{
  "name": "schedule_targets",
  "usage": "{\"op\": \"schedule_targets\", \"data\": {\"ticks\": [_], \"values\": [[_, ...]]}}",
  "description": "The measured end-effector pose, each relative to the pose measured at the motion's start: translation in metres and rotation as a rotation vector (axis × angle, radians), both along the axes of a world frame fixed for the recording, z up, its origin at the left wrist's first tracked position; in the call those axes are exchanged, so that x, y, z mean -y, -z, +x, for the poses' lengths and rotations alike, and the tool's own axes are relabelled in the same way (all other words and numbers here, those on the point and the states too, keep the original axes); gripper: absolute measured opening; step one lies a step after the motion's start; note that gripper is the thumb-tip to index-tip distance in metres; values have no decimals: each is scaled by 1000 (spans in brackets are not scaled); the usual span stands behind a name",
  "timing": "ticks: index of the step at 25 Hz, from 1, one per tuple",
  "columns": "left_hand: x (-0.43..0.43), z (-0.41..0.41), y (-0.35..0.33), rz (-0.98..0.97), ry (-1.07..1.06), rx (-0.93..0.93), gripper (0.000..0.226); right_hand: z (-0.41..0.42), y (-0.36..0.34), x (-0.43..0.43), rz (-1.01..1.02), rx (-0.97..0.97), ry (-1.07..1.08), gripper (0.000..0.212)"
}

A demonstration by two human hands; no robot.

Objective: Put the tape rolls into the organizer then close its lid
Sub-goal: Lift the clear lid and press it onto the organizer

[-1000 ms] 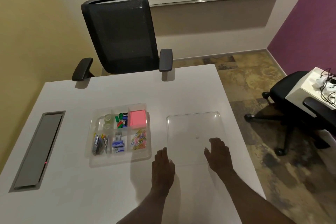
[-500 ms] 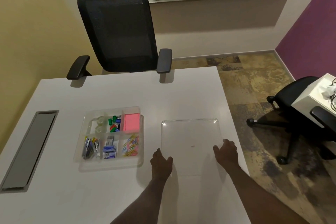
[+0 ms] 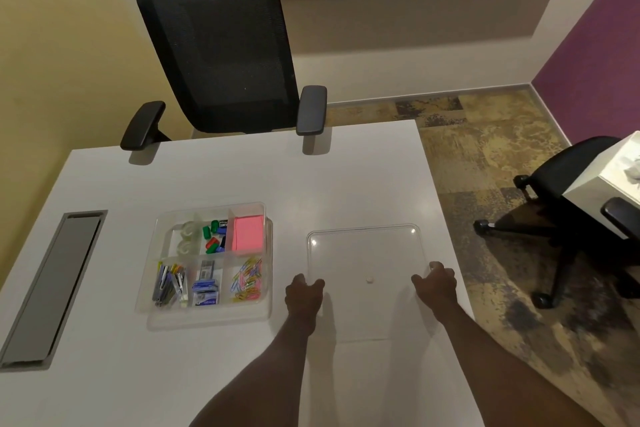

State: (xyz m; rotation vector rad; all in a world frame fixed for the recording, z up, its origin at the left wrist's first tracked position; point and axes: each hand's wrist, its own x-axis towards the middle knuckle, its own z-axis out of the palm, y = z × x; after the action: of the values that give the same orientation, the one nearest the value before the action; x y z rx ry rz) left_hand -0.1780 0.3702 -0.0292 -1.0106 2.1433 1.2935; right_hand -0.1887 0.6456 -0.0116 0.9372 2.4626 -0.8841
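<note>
In the head view, the only one here, the clear organizer (image 3: 207, 260) stands left of centre on the white bench (image 3: 242, 177), open, and two tape rolls (image 3: 188, 237) already lie in its upper left compartment, one behind the other. Its transparent lid (image 3: 367, 274) lies flat on the bench to the right of it, a little apart. The left hand (image 3: 304, 295) is at the lid's left edge and the right hand (image 3: 434, 284) at its right edge, both with fingers curled at the rim; I cannot tell for sure if they are clamped on the lid or only touching it. I judge the lid is light, stiff and rather slippery thin plastic, so it is best taken by two opposite edges, as the hands are placed now, and kept level when carried over the organizer. The lid's near edge is hard to make out against the white bench, and the fingertips under the rim are hidden. A small white spot (image 3: 370, 280) shows on the lid; what it is I cannot say.
</note>
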Motion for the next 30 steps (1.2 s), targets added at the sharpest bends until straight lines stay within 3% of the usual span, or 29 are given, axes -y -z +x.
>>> {"op": "schedule_targets", "data": {"ticks": [4,9,12,18,21,25,28,30], "values": [[0,9,-18,95,-160,-131,10,8,-3,0,6,-69,56,57],[9,22,-39,54,-238,-213,19,22,-15,-1,-57,-298,219,25],[20,27,-51,136,-226,-252,20,36,-28,2,-130,-388,258,15],[57,42,-84,261,-202,-355,9,61,-45,26,-237,-488,306,18],[91,54,-100,303,-253,-413,25,71,-58,64,-284,-519,258,17],[150,64,-107,208,-270,-474,27,75,-70,121,-317,-560,215,20],[198,70,-112,172,-204,-488,8,80,-85,160,-328,-570,169,22],[227,72,-123,189,-172,-501,14,82,-95,184,-348,-573,160,19]]}}
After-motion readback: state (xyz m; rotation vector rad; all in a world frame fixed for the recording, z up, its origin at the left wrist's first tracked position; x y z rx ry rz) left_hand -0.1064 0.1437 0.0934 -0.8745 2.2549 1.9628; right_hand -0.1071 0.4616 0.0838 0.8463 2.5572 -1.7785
